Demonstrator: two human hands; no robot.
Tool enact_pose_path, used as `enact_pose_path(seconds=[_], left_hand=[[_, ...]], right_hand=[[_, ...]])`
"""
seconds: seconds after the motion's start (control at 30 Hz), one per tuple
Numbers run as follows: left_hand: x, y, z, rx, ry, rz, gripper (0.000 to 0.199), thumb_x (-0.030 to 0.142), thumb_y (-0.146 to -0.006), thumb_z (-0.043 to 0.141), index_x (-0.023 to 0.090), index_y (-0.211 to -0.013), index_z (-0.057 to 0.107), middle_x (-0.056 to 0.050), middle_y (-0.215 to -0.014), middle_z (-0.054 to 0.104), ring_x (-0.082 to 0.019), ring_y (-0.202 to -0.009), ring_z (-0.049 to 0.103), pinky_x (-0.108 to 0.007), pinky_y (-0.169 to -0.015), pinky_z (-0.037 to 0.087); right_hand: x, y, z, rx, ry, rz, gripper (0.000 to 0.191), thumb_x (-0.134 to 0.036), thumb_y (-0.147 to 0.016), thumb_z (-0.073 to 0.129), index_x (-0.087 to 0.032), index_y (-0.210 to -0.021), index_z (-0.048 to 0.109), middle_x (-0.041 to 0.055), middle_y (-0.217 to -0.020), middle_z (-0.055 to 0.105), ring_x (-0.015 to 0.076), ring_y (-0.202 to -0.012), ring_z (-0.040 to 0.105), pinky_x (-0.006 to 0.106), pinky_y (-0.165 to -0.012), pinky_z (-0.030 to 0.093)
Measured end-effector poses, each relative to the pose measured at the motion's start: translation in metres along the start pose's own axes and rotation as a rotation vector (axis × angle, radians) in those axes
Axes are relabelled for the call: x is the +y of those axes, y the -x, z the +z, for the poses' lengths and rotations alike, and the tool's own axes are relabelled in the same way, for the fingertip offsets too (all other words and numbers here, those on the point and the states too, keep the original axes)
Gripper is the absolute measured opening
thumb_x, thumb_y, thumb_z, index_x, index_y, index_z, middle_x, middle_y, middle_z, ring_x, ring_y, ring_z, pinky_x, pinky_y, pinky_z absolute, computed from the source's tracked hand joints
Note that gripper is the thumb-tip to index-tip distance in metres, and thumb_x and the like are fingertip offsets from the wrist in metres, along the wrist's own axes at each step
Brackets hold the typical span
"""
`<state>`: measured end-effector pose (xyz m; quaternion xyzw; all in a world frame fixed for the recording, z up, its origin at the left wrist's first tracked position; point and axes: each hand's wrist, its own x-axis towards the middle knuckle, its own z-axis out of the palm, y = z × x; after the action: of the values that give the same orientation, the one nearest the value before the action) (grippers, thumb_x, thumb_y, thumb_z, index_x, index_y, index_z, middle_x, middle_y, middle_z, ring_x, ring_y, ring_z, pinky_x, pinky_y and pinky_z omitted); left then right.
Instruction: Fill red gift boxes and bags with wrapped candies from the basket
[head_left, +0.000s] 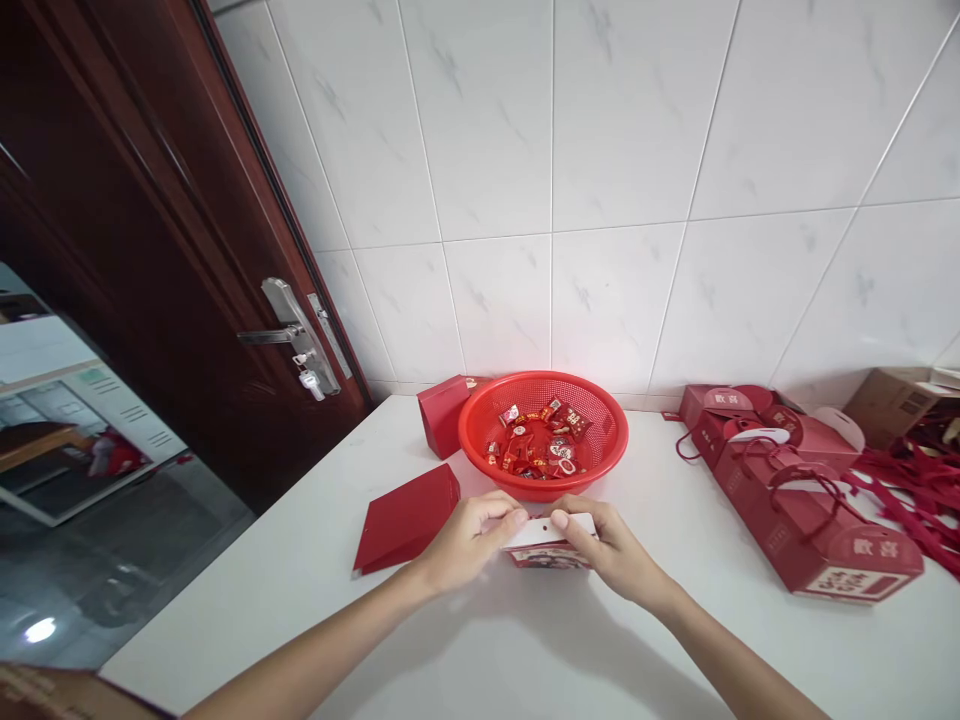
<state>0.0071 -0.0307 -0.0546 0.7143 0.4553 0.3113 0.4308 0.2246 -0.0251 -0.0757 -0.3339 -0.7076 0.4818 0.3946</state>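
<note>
Both hands hold a small red gift box (551,558) with a white flap on top, low over the white table. My left hand (480,532) pinches the flap's left end between thumb and fingers. On the right end, my right hand (604,550) presses with its thumb, fingers curled behind. A small dark hole shows in the flap between the thumbs. Just beyond stands a red plastic basket (472,440) with several wrapped candies (566,425) inside. To the left of my left hand lies a flat red box (409,515).
Another red box (442,415) stands behind the basket's left side. Finished-looking red gift boxes (787,500) with cord handles line the right, beside red ribbons (915,500) and a brown cardboard box (892,405). A tiled wall (495,150) bounds the table (315,520); a dark door (187,250) is left.
</note>
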Motion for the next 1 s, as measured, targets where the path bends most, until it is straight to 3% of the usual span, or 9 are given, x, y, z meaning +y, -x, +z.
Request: enact_pose_path(seconds=[0.13,0.4,0.47,0.53,0.67,0.8,0.87,0.93,1.0], left_hand=[[-0.001,-0.012,0.002,-0.028,0.044,-0.061,0.052,0.063,-0.089,0.054,0.015,-0.072,0.062,-0.002,-0.073,0.056,-0.017,-0.072,0.051,-0.029,-0.068,0.041],[0.016,-0.043,-0.008,-0.016,-0.107,0.052,0.055,0.063,-0.089,0.051,0.02,-0.061,0.033,0.004,-0.063,0.031,-0.012,-0.061,0.031,-0.027,-0.058,0.027],[0.02,-0.049,-0.013,-0.045,-0.141,0.055,0.055,0.063,-0.09,0.05,0.02,-0.06,0.032,0.004,-0.062,0.03,-0.011,-0.059,0.03,-0.027,-0.057,0.026],[0.02,-0.057,-0.02,-0.066,-0.144,0.078,0.052,0.062,-0.091,0.048,0.019,-0.062,0.044,0.003,-0.063,0.04,-0.013,-0.061,0.038,-0.027,-0.059,0.032],[0.013,-0.085,-0.036,-0.129,-0.222,0.102,0.047,0.055,-0.095,0.045,0.016,-0.083,0.067,-0.004,-0.084,0.068,-0.019,-0.081,0.06,-0.028,-0.075,0.045],[0.006,-0.123,-0.042,-0.417,-0.661,-0.177,0.036,0.048,-0.087,0.058,0.021,-0.106,0.072,-0.007,-0.114,0.073,-0.025,-0.104,0.066,-0.031,-0.09,0.048],[0.003,-0.141,-0.038,-0.492,-0.779,-0.278,0.047,0.049,-0.074,0.072,0.021,-0.112,0.072,-0.011,-0.12,0.072,-0.032,-0.108,0.066,-0.037,-0.091,0.05],[-0.002,-0.155,-0.028,-0.48,-0.812,-0.3,0.06,0.046,-0.063,0.081,0.022,-0.116,0.071,-0.014,-0.122,0.072,-0.036,-0.108,0.066,-0.04,-0.09,0.052],[-0.008,-0.164,-0.014,-0.446,-0.827,-0.285,0.063,0.043,-0.059,0.084,0.023,-0.118,0.07,-0.015,-0.121,0.072,-0.036,-0.108,0.067,-0.041,-0.089,0.053]], right_hand=[[0.0,-0.004,-0.003,0.066,0.045,0.026,0.047,-0.061,-0.093,0.051,-0.018,-0.077,0.063,0.0009,-0.072,0.061,0.0155,-0.068,0.055,0.025,-0.06,0.044],[-0.006,-0.026,-0.033,0.276,0.119,-0.086,0.039,-0.057,-0.092,0.055,-0.02,-0.085,0.064,0.0046,-0.084,0.068,0.019,-0.076,0.062,0.03,-0.07,0.051],[-0.006,-0.035,-0.047,0.311,0.126,-0.095,0.038,-0.056,-0.09,0.057,-0.019,-0.081,0.064,0.0051,-0.082,0.068,0.0197,-0.077,0.063,0.031,-0.072,0.051],[-0.003,-0.047,-0.061,0.31,0.158,-0.08,0.036,-0.053,-0.089,0.058,-0.019,-0.08,0.065,0.0046,-0.079,0.069,0.0194,-0.076,0.064,0.031,-0.072,0.051],[0.008,-0.079,-0.081,0.187,0.364,0.001,0.031,-0.044,-0.092,0.053,-0.017,-0.084,0.066,0.0061,-0.087,0.071,0.02,-0.083,0.067,0.032,-0.077,0.052],[0.019,-0.112,-0.086,-0.045,0.691,0.249,0.026,-0.034,-0.086,0.06,-0.018,-0.105,0.071,0.0093,-0.108,0.073,0.0246,-0.102,0.067,0.034,-0.087,0.051],[0.025,-0.124,-0.084,-0.147,0.75,0.334,0.041,-0.033,-0.072,0.076,-0.02,-0.11,0.072,0.0113,-0.114,0.073,0.0304,-0.106,0.067,0.037,-0.087,0.052],[0.031,-0.132,-0.08,-0.245,0.805,0.406,0.054,-0.03,-0.059,0.084,-0.022,-0.112,0.074,0.0119,-0.118,0.072,0.0341,-0.108,0.067,0.038,-0.084,0.053],[0.037,-0.137,-0.076,-0.32,0.851,0.45,0.055,-0.026,-0.054,0.086,-0.025,-0.108,0.075,0.0098,-0.116,0.073,0.0333,-0.104,0.068,0.037,-0.08,0.054]])
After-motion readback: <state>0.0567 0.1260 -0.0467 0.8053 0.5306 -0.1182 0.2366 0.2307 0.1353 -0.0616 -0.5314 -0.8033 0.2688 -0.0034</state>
